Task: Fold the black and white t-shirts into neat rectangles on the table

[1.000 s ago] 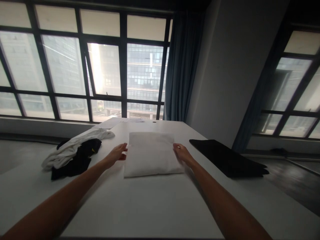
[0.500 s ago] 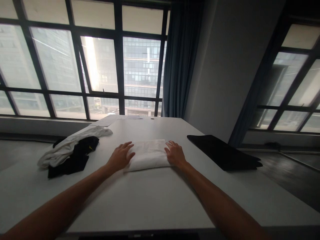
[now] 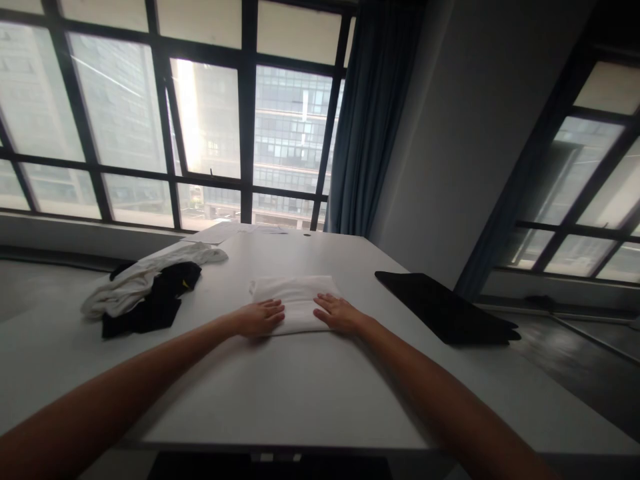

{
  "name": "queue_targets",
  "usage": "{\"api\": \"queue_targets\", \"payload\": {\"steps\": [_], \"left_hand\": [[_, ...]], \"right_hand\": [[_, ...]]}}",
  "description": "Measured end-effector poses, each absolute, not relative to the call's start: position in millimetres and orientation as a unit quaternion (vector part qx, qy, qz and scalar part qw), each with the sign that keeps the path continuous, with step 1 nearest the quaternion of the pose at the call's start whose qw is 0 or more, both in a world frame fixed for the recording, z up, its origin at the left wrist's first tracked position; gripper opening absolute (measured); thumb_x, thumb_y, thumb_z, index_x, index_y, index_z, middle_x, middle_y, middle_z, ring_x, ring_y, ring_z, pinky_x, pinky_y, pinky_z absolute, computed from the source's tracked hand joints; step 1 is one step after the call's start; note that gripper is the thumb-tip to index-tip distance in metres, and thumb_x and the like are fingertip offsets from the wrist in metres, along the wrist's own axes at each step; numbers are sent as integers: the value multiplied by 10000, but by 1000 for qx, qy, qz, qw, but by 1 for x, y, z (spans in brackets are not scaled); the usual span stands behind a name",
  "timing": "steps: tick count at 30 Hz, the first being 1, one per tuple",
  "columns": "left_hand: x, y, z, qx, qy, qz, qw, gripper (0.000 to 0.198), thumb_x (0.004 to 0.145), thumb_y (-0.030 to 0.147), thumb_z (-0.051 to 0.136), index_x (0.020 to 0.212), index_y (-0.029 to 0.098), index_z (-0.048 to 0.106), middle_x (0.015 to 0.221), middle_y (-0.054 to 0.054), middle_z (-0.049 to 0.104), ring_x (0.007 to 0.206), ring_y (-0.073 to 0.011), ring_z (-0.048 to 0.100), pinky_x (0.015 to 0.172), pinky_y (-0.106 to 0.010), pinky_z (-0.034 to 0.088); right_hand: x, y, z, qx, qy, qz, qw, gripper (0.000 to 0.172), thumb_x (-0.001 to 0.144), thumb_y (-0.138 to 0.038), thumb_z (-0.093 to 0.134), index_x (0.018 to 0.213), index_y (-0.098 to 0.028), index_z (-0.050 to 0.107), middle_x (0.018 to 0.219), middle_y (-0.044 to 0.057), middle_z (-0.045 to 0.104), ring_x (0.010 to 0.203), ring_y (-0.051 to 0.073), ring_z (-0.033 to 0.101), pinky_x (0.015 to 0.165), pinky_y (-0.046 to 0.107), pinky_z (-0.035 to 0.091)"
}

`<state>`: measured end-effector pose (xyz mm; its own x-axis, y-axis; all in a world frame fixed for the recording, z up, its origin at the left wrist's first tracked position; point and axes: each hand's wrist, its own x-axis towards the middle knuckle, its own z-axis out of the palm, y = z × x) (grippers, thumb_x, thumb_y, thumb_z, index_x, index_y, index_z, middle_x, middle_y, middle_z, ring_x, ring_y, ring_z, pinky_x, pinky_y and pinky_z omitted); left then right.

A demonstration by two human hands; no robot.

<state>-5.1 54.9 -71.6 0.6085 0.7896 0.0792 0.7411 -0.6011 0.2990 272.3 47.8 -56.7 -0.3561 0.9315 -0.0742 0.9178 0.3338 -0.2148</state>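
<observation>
A folded white cloth [image 3: 293, 293] lies in the middle of a white table [image 3: 300, 387]. My left hand [image 3: 260, 316] rests flat on the cloth's near left edge, fingers stretched out toward the right. My right hand [image 3: 337, 312] lies flat on the near right edge, fingers pointing left. Both hands press on the cloth and hold nothing. The fingertips of the two hands are a short way apart.
A heap of white and black garments [image 3: 145, 293] lies at the table's left. A stack of folded black cloth [image 3: 445, 307] sits at the right edge. Papers [image 3: 225, 232] lie at the far end by the windows. A blue curtain [image 3: 370, 120] hangs behind.
The white cloth has been folded to a smaller, narrower shape. Both hands came from its sides onto its near edge and closer to each other.
</observation>
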Motion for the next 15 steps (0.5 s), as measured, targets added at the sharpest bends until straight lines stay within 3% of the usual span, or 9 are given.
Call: {"api": "queue_targets", "payload": {"steps": [3,7,11,15], "left_hand": [[10,79,-66,864,478,143,64,666,997,566,207,1372,144,560,1524,-164,443,1429,-330,364,1171,-480,252],[16,112,-79,819,562,107,43,719,979,560,246,1526,101,333,1621,-171,210,1507,-317,166,1188,-500,173],[4,128,-90,826,556,79,56,771,964,601,219,1550,109,300,1616,-145,234,1511,-287,164,1192,-441,181],[-25,130,-93,812,577,60,59,775,955,630,189,1559,159,302,1614,-130,249,1506,-300,184,1180,-494,202]], "right_hand": [[258,65,-48,-586,-805,72,59,688,996,-600,241,1540,-189,336,1620,95,263,1503,227,188,1207,484,86],[252,91,-59,-644,-759,81,55,763,979,-642,192,1582,-175,197,1657,77,105,1525,221,63,1208,481,52],[261,100,-73,-653,-746,117,55,772,968,-657,216,1586,-195,189,1661,50,72,1526,216,62,1211,464,64],[268,90,-74,-669,-729,102,99,719,991,-587,258,1558,-147,285,1649,100,160,1516,236,120,1208,410,114]]}}
